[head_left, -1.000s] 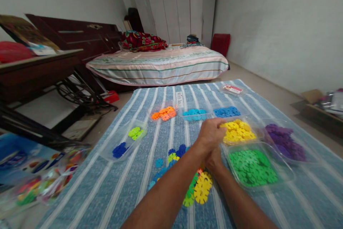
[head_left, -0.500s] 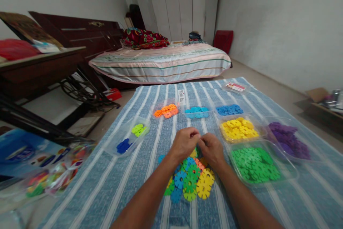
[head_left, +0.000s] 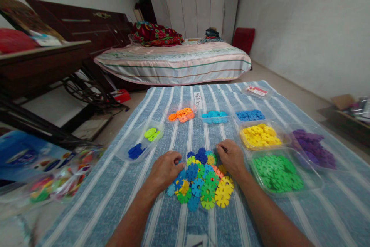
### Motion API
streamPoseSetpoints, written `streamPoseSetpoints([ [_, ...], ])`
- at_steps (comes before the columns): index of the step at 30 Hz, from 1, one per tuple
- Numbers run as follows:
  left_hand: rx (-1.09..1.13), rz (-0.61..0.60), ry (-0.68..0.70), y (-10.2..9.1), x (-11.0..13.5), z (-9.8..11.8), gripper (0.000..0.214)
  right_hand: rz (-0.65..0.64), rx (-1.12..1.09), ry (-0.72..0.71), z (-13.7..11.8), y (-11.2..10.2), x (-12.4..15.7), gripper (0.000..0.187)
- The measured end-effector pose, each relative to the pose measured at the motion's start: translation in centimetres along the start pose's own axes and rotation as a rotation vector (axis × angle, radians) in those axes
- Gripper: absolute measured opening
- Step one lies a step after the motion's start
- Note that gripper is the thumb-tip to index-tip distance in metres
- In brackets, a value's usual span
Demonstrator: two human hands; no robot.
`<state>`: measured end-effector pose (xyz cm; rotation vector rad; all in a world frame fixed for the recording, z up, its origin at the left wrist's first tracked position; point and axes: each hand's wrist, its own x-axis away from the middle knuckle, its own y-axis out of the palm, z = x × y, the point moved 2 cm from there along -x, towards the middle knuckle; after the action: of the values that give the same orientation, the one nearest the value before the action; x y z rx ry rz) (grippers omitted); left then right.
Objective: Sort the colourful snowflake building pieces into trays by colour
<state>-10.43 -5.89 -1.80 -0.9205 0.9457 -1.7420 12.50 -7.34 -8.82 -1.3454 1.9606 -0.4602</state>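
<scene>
A blue, white-striped woven cloth (head_left: 106, 185) is laid out flat. Toward its right edge, green discs (head_left: 277, 173) are held in a clear plastic tray (head_left: 311, 179). Midway between its side edges, flat, notched, multicoloured discs (head_left: 202, 179) are heaped, flanked by the left hand (head_left: 164, 172) and right hand (head_left: 231, 158), fingers curled; whether anything is gripped cannot be told.

There are seven tubs (head_left: 313, 181) of discs (head_left: 277, 173), one mixed pile (head_left: 198, 187) and two hands (head_left: 164, 170) (head_left: 232, 158).

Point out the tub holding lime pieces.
The leftmost tub, beyond and left of the left hand: its lime pieces share it with dark blue pieces; no other tub holds lime.
</scene>
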Motion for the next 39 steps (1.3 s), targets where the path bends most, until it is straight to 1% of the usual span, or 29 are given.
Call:
streamPoseSetpoints([
  [5, -0.069, -0.038, 0.074, 0.8, -0.3, 1.5, 0.018, 0.005, -0.013, -0.002, 0.0, 0.1, 0.0, 0.025],
  [8, -0.079, -0.075, 0.104, 1.0, 0.0, 2.4, 0.022, 0.005, -0.026, 0.002, 0.1, 0.1, 0.0, 0.025],
  [11, -0.085, -0.109, 0.117, 1.1, 0.4, 2.9, 0.026, 0.008, -0.026, 0.005, 0.2, 0.2, 0.0, 0.024],
  [16, -0.092, -0.110, 0.119, 1.4, 0.5, 2.8, 0.024, 0.006, -0.010, 0.013, 0.1, 0.1, 0.0, 0.024],
  [19, -0.055, -0.117, 0.107, 1.5, 0.3, 2.7, 0.021, 0.005, -0.012, 0.015, 0.0, 0.0, 0.0, 0.024],
  [22, -0.015, -0.105, 0.126, 1.5, 0.2, 2.7, 0.021, 0.006, -0.019, 0.008, 0.0, 0.1, 0.0, 0.024],
  [27, -0.001, -0.104, 0.129, 1.5, 0.1, 2.1, 0.018, 0.025, -0.027, -0.001, 0.0, 0.0, -0.1, 0.023],
  [31, -0.062, -0.094, 0.131, 1.4, 0.1, 1.8, 0.016, 0.021, -0.031, -0.002, 0.0, 0.0, -0.1, 0.023],
  [34, -0.152, -0.078, 0.163, 1.3, 0.2, 2.2, 0.016, 0.020, -0.024, 0.000, 0.0, 0.0, -0.1, 0.024],
  [37, -0.207, -0.108, 0.223, 1.2, 0.2, 2.8, 0.017, 0.017, -0.021, 0.007, 0.1, 0.1, 0.0, 0.023],
  [39, -0.207, -0.135, 0.234, 1.1, 0.2, 2.9, 0.021, 0.012, -0.016, 0.012, 0.2, 0.1, 0.0, 0.023],
])
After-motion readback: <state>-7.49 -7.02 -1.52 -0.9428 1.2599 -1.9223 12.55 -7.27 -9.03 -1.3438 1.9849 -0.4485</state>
